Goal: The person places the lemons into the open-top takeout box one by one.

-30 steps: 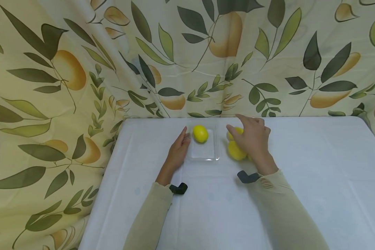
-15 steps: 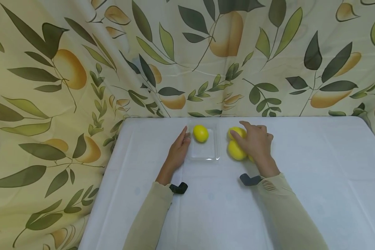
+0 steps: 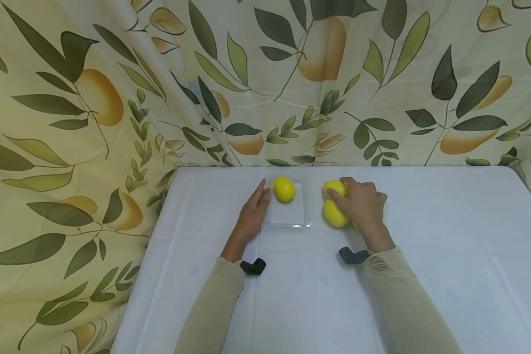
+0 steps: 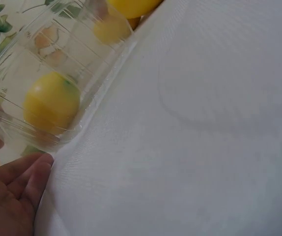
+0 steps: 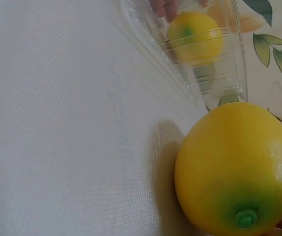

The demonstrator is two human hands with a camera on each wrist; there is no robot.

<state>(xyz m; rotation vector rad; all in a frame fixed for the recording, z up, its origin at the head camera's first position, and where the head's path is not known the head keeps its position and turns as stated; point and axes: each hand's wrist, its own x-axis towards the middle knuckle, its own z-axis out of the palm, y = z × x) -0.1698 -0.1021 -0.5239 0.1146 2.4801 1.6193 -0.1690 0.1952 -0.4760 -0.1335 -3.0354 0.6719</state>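
Note:
In the head view my left hand (image 3: 251,212) rests against the left wall of a clear plastic container (image 3: 309,211), fingers extended along it. One yellow lemon (image 3: 285,190) lies inside, toward the container's far end. To the right, my right hand (image 3: 362,204) grips the far lemon (image 3: 334,187) with thumb and index finger around it. A nearer lemon (image 3: 335,214) sits beside the thumb; in the right wrist view a large lemon (image 5: 237,169) shows its green stem tip. Part of another lemon (image 3: 355,225) peeks out under the right hand, mostly hidden.
A white cloth (image 3: 292,305) covers the table, whose far edge meets a curtain (image 3: 380,88) printed with leaves and fruit. Dark wrist-worn pieces (image 3: 253,266) sit at both sleeve cuffs.
My right hand has come down and slightly to the right onto the far lemon, its thumb and index finger closing in. The left hand, container and the lemon inside stay in place.

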